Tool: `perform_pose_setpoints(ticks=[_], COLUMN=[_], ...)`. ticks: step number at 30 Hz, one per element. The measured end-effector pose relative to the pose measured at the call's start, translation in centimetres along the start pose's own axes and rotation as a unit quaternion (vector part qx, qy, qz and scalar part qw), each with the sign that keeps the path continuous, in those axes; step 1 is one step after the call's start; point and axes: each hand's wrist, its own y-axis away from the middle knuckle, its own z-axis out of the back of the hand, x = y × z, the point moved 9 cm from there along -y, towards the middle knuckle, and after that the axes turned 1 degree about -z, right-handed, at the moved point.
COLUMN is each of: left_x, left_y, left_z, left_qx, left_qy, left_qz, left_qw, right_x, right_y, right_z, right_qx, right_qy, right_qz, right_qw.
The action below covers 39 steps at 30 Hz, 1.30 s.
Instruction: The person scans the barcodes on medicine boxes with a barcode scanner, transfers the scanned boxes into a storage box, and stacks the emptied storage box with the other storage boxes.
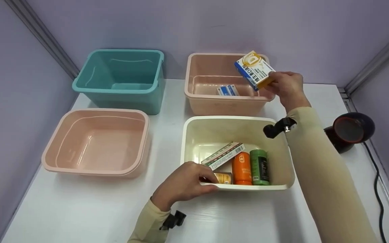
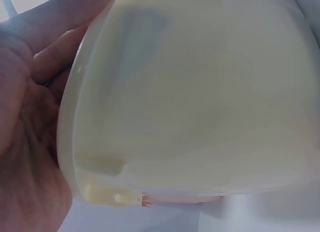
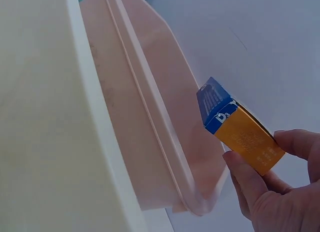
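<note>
The surface (image 1: pixel 208 219) carries four tubs: one teal tub (image 1: pixel 127 101), one near pink tub (image 1: pixel 103 148), one far pink tub (image 1: pixel 226 106), one cream tub (image 1: pixel 204 130). The right hand (image 1: pixel 287 86), its grip narrow, pinches one D3 box (image 1: pixel 253 70) at the far pink tub's right end; one blue-and-white box (image 1: pixel 228 90) lies inside. The left hand (image 1: pixel 186 182) grips the cream tub's near rim, beside one long box (image 1: pixel 224 155), two bottles (image 1: pixel 242 168) and one half-hidden yellow item (image 1: pixel 224 178).
</note>
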Motion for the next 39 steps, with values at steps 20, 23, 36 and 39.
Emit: perform_pose_setpoints(ticks=[20, 23, 36, 39], left_x=[-0.1, -0.1, 0.0, 0.2], left_y=[0.1, 0.1, 0.3, 0.3], left_z=[-0.2, -0.2, 0.1, 0.1], left_qx=[0.003, 0.000, -0.005, -0.003], left_qy=[0.001, 0.002, -0.003, 0.001], left_qz=[-0.004, -0.007, -0.013, -0.006], left_qw=[1.0000, 1.0000, 0.9999, 1.0000], right_x=[-0.7, -0.3, 0.4, 0.7], right_y=[-0.5, -0.4, 0.8, 1.6], right_z=[-0.8, -0.7, -2.2, -2.8], right_qx=[-0.003, -0.006, 0.073, 0.113], right_qy=[0.028, 0.041, 0.108, 0.158], right_qz=[0.028, 0.061, 0.089, 0.104], right_qw=[0.999, 0.997, 0.988, 0.975])
